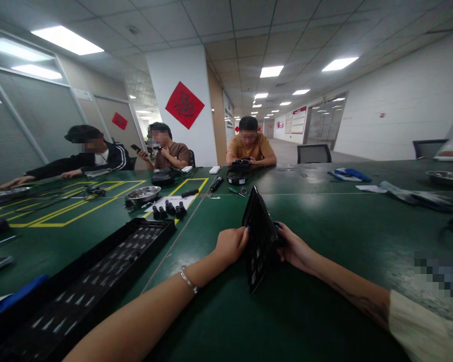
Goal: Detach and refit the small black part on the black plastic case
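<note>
A thin black rectangular panel (257, 241) stands tilted on edge above the green table, its left face dark with rows of lighter marks I cannot make out. My left hand (230, 245) is closed on the panel's near left side, the thumb pressed against that face. On the other side my right hand (295, 247) grips the panel too, its fingers partly hidden behind it. To the left of my left arm lies a long black tray (169, 229) with many slots, and small pale pointed pieces show in rows inside it.
Beyond the tray are several black cylindrical parts (169, 208) on white paper and a metal bowl (142, 195). A black round case (237, 177) and a screwdriver (234, 190) lie ahead. Several people sit across the green table (343, 216). Blue bundles (349, 174) and plastic bags (419, 195) lie right.
</note>
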### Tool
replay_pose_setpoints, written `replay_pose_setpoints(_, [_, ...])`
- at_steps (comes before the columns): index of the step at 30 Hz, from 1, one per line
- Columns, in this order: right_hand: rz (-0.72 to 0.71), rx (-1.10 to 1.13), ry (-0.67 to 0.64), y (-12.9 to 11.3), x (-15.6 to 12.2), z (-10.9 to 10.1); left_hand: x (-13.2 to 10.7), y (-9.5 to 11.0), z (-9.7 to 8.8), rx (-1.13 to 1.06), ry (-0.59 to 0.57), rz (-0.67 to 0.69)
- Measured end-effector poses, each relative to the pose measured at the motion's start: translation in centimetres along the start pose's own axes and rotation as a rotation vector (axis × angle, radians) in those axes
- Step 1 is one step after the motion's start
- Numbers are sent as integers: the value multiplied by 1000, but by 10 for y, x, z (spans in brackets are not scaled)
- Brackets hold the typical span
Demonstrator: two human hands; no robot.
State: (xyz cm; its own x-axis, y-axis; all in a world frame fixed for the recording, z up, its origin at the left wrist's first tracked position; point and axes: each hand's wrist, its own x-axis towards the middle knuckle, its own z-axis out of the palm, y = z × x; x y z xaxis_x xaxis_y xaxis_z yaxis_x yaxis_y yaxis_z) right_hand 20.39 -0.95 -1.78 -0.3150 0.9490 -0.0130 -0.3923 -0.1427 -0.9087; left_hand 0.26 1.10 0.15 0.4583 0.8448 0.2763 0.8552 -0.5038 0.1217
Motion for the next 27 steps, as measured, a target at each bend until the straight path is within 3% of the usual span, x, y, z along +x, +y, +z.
replay_pose_setpoints(27, [10,26,34,0,0,1,-1,0,2,-37,-15,46])
